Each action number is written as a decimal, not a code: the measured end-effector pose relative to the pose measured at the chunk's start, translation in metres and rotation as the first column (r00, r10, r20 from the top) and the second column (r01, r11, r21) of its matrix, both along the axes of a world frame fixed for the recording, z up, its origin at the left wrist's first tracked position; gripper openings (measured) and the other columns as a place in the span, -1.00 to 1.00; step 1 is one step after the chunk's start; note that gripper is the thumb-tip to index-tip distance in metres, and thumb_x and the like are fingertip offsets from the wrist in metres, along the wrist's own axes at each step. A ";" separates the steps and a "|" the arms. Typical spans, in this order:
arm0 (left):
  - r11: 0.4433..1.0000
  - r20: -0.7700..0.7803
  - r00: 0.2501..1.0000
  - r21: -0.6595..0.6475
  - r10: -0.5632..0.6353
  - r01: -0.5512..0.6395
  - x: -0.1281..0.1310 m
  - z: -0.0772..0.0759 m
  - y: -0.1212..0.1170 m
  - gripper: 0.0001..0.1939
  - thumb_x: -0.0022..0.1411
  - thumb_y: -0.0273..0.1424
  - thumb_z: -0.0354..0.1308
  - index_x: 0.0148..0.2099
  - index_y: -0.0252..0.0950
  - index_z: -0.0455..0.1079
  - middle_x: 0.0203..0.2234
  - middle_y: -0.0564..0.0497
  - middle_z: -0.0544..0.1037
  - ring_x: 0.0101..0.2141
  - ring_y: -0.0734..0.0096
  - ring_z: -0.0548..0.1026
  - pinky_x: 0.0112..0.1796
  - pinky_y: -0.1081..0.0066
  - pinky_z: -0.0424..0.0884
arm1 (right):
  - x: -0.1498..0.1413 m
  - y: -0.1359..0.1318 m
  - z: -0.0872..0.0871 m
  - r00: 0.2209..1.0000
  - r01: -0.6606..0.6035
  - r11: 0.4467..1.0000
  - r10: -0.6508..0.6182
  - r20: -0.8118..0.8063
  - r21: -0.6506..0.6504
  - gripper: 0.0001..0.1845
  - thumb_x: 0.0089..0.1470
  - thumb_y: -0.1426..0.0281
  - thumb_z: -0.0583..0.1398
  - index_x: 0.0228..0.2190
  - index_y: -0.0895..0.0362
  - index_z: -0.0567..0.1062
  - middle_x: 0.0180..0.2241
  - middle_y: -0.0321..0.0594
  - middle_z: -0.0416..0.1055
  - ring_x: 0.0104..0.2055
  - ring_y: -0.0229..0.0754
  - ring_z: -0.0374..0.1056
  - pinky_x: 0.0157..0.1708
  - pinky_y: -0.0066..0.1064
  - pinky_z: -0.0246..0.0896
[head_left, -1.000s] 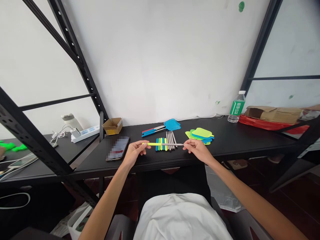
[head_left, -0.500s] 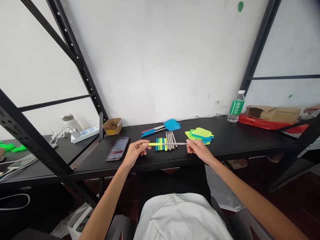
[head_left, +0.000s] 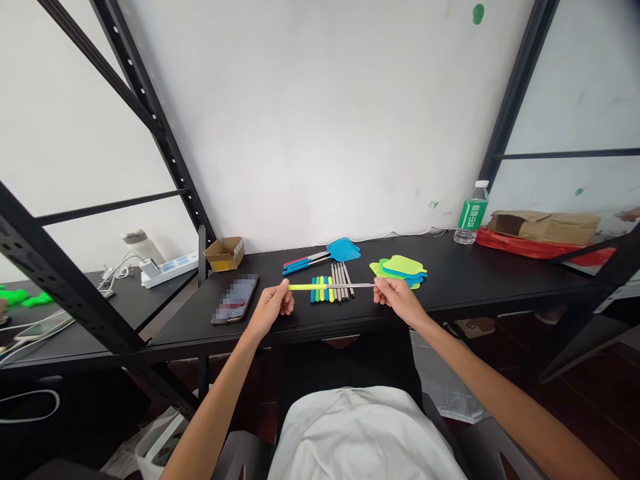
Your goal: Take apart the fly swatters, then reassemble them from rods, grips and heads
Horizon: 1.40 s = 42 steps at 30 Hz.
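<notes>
My left hand (head_left: 273,303) is closed on the outer end of a yellow fly swatter handle (head_left: 306,287), thumb against its tip. A silver metal rod (head_left: 350,286) runs out of the handle's other end. My right hand (head_left: 394,296) pinches the rod's far tip, so the piece lies level between both hands above the table. Just behind it lie several blue, green and yellow handles (head_left: 320,297) and several loose metal rods (head_left: 341,273). Yellow, green and blue swatter heads (head_left: 405,265) are stacked beyond my right hand. Farther back lie fly swatters with blue heads (head_left: 344,249).
A phone (head_left: 237,298) and a small open cardboard box (head_left: 225,254) are on the left of the black table (head_left: 465,283). A water bottle (head_left: 473,213) stands at the right rear, near a cardboard box (head_left: 547,227) on red plastic. Black shelf posts (head_left: 173,150) flank the table.
My left fingers have curled in and the thumb has shifted onto the handle's outer end, exposing more of the yellow handle. My right hand keeps its pinch on the rod.
</notes>
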State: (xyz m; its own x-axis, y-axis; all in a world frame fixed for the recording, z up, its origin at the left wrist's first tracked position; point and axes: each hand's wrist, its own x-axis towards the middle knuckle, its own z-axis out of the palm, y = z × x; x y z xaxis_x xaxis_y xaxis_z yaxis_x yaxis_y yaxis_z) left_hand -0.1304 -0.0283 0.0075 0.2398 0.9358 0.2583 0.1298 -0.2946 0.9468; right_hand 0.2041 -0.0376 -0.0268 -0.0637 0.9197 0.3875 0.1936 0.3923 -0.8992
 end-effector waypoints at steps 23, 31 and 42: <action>1.000 -0.048 0.999 0.023 0.021 -0.020 0.000 0.002 -0.002 -0.46 0.31 0.02 0.05 -0.53 -0.30 0.32 -0.67 0.00 0.41 -0.61 0.45 0.33 -0.53 0.45 0.19 | -0.001 -0.001 0.001 0.999 0.003 1.000 -0.003 -0.042 -0.006 -0.42 0.20 -0.10 0.12 -0.51 0.14 0.47 -0.53 -0.15 0.46 -0.53 -0.23 0.28 -0.55 -0.41 0.13; 0.999 -0.088 0.996 0.035 -0.020 0.023 -0.002 -0.003 0.001 -0.44 0.34 -0.02 0.02 -0.60 -0.27 0.25 -0.73 0.02 0.35 -0.63 0.45 0.27 -0.50 0.42 0.18 | -0.001 0.000 -0.001 0.997 0.023 1.000 -0.023 -0.070 -0.002 -0.42 0.19 -0.11 0.13 -0.49 0.14 0.49 -0.51 -0.15 0.47 -0.52 -0.22 0.29 -0.54 -0.40 0.14; 0.999 -0.062 0.998 0.028 -0.032 0.034 -0.004 -0.004 0.002 -0.53 0.32 -0.03 0.07 -0.46 -0.30 0.32 -0.69 0.05 0.38 -0.62 0.49 0.28 -0.53 0.47 0.18 | -0.002 0.000 0.000 0.998 0.021 1.000 -0.020 -0.058 0.010 -0.41 0.20 -0.10 0.13 -0.49 0.16 0.50 -0.52 -0.13 0.48 -0.53 -0.25 0.29 -0.55 -0.43 0.14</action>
